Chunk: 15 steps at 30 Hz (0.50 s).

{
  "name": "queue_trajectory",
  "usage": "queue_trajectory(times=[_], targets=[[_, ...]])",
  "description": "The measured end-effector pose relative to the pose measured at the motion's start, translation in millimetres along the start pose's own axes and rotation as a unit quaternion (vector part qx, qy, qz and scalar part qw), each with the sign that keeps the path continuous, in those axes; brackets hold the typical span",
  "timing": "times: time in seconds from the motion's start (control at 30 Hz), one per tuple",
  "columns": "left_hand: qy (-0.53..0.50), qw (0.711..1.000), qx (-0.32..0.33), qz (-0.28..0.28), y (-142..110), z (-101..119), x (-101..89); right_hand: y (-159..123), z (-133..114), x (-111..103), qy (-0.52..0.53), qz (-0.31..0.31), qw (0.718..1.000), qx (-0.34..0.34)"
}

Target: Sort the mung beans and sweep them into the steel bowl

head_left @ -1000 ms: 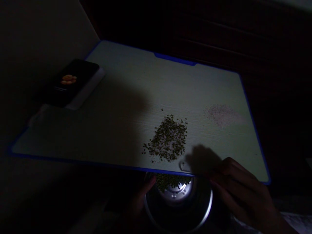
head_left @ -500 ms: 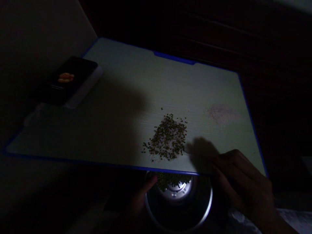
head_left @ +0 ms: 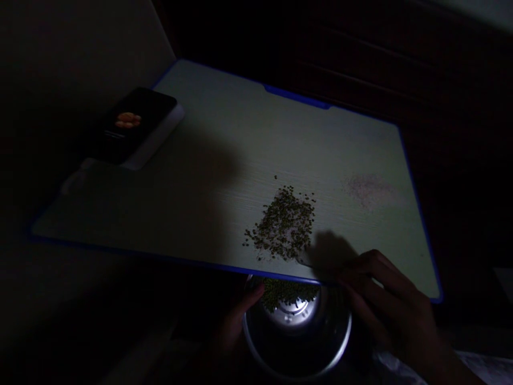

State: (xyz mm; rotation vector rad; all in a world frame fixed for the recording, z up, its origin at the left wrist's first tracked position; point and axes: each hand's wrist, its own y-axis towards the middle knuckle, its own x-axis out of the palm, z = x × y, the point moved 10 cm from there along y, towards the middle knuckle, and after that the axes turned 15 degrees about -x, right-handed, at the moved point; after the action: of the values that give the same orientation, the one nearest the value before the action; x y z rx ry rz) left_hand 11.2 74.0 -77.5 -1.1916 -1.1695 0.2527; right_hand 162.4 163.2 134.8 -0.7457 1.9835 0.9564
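Fingers (head_left: 377, 267) of the right hand (head_left: 395, 305) curved half open at the cutting board's near edge, their hold unclear. Left fingers (head_left: 252, 299) reached the rim of a steel bowl (head_left: 348, 334), grip too dim to tell. Mung beans (head_left: 282, 222) lay on a blue-edged cutting board (head_left: 208, 160) just beyond the right fingertips, more beans (head_left: 288, 294) in the bowl below them, and a phone (head_left: 132, 123) far left of them in the dark room.

It is very dark here, and only the pale board (head_left: 224, 133) gets dim light. A hand (head_left: 395, 305) casts a big soft shadow (head_left: 332, 255), and the bowl (head_left: 350, 326) shines with a bright spot
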Motion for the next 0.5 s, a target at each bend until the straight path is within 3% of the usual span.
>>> queue_trajectory(times=[0.2,0.33,0.5], targets=[[-0.002,1.0,0.014,0.003,-3,4,-0.9,4,1,-3,-0.017,0.001,1.0,-0.002],[0.002,0.999,-0.028,-0.039,-5,-4,10.0,3,-4,0,-0.015,-0.01,1.0,-0.003],[0.026,0.998,-0.005,-0.049,-4,0,13.5,-6,-10,4,-0.009,-0.019,1.0,-0.005]])
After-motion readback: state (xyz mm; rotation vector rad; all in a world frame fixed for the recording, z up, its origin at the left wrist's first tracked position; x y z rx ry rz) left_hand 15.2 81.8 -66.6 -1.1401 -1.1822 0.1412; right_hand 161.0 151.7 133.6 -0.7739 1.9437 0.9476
